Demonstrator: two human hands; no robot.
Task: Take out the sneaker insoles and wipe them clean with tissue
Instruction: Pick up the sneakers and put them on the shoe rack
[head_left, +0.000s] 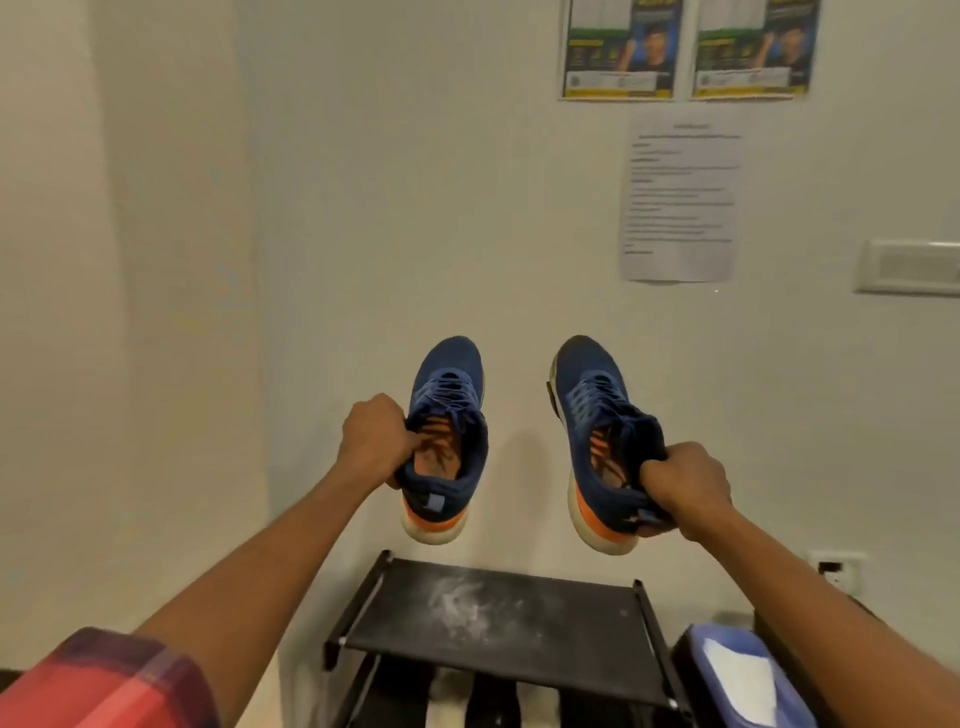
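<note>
I hold two blue sneakers with orange and white soles up in the air in front of the wall. My left hand (371, 441) grips the left sneaker (447, 395) at the left side of its collar, fingers inside the opening. My right hand (685, 486) grips the right sneaker (592, 410) at its heel and collar. An orange insole (441, 457) shows inside the left sneaker and another orange insole (602, 457) inside the right one. No tissue is clearly visible.
A black shoe rack (498, 618) with a dusty top shelf stands below the sneakers, against the wall. A blue-rimmed bin (748, 675) with something white in it sits at the lower right. Posters and a printed sheet hang on the wall.
</note>
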